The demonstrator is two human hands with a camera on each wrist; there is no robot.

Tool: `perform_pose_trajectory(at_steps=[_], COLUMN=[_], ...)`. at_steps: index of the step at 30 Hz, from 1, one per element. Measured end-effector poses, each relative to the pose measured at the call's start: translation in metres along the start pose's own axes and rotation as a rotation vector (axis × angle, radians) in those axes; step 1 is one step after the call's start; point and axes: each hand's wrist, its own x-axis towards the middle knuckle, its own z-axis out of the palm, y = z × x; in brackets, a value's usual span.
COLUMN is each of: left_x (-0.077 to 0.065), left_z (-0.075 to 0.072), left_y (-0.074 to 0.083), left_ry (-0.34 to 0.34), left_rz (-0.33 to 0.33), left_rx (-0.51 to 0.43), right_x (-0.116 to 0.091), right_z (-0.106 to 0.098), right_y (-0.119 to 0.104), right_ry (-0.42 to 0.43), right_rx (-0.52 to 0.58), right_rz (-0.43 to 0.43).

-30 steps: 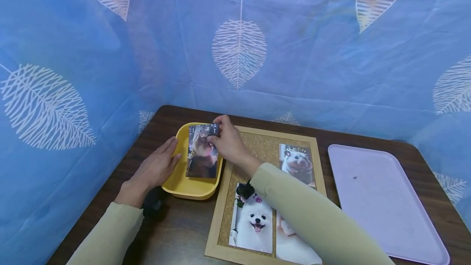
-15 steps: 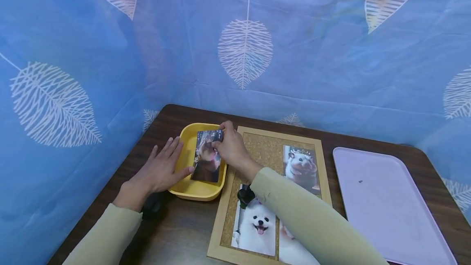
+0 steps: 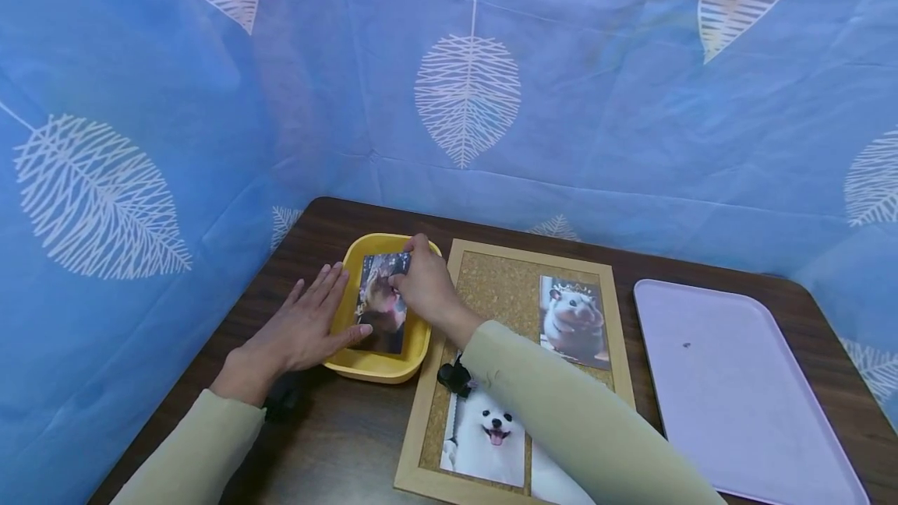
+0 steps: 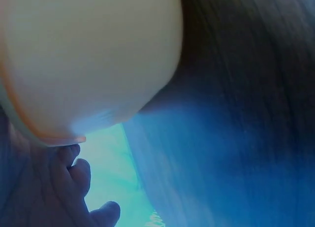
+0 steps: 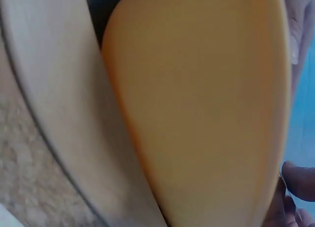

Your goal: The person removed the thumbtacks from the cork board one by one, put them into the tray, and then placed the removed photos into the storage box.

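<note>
right hand (image 3: 429, 287) pinches photo (image 3: 382, 319); left hand (image 3: 298, 331) is outstretched, straight-fingered.

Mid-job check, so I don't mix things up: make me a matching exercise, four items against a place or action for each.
1. Yellow container
2. Lilac tray
3. Crowned-hamster photo
4. Right hand

A. On the corkboard
B. Pinching the dark photo
C. Right of the corkboard
D. Left of the corkboard

Pairs: 1-D, 2-C, 3-A, 4-B
</note>
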Motion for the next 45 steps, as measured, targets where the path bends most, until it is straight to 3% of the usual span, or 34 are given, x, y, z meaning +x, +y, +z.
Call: perform_pose_trajectory(at_steps=[6, 10, 17, 27, 30, 38, 45], left_x=[-0.014, -0.023, -0.024, -0.023, -0.024, -0.024, -0.023], left_z=[-0.011, -0.009, 0.006, 0.009, 0.009, 0.008, 0.01], left_y=[0.001, 0.002, 0.0, 0.0, 0.001, 0.0, -0.001], left_ry=[-0.04, -0.048, 0.038, 0.027, 0.033, 0.044, 0.033], left_rz=[0.005, 0.021, 0.065, 0.058, 0.065, 0.077, 0.065], left_rx=[-0.055, -0.053, 0.012, 0.01, 0.009, 0.013, -0.004], right_x=[0.0, 0.0, -0.002, -0.003, -0.004, -0.01, -0.015], right_z=[0.003, 0.004, 0.002, 0.006, 0.011, 0.023, 0.033], right_y=[0.003, 0.006, 0.008, 0.005, 0.006, 0.011, 0.015], right_ry=[0.018, 0.033, 0.047, 0.006, -0.001, 0.023, 0.026], right_rx=[-0.014, -0.004, -0.004, -0.018, -0.119, -0.479, -0.696], right_rz=[0.022, 0.023, 0.019, 0.02, -0.025, -0.242, -0.286])
